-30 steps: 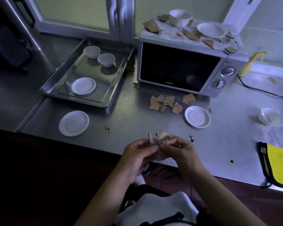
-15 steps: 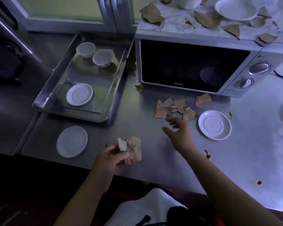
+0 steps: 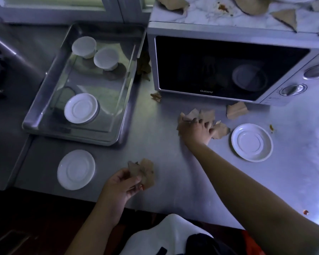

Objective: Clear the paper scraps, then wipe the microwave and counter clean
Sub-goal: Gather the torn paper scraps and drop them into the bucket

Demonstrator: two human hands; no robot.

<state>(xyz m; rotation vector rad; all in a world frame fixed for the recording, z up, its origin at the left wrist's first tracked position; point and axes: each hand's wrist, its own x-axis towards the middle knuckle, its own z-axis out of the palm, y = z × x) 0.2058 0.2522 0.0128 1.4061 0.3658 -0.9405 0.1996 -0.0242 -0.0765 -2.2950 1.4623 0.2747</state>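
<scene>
microwave (image 3: pixel 232 69) standing at the back of the steel bench (image 3: pixel 173 172), door closed, two knobs on its right panel. on top of the microwave, torn brown paper scraps (image 3: pixel 285 18) scattered over a marbled white cover with a small brown stain. in front of the microwave, a loose pile of scraps (image 3: pixel 201 116) on the bench, with right hand (image 3: pixel 197 131) reaching over it, fingers (image 3: pixel 208 126) curled down and pressing into the paper, gripping some of it; one larger scrap (image 3: pixel 236 110) lying apart just below the microwave's front right corner, and a tiny one (image 3: pixel 156 96) at its front left corner. further from the microwave, near the bench's front edge, left hand (image 3: pixel 122 186) holding a bunch of gathered scraps (image 3: pixel 142 172), fingers and thumb pinching them from below. right of the pile in front of the microwave, a white saucer (image 3: pixel 251 142) resting flat, not touching the paper. left of the microwave, a metal tray (image 3: pixel 44 109) carrying two upturned white cups (image 3: pixel 96 54) at its far end and a saucer in tray (image 3: pixel 80 108) at its near end. in front of the tray, a second saucer (image 3: pixel 75 169) on the bench. small reddish crumbs (image 3: pixel 305 212) on the bench well to the right, near the front edge. between the tray and the microwave's left side, more crumpled brown bits in shadow, hard to make out.
</scene>
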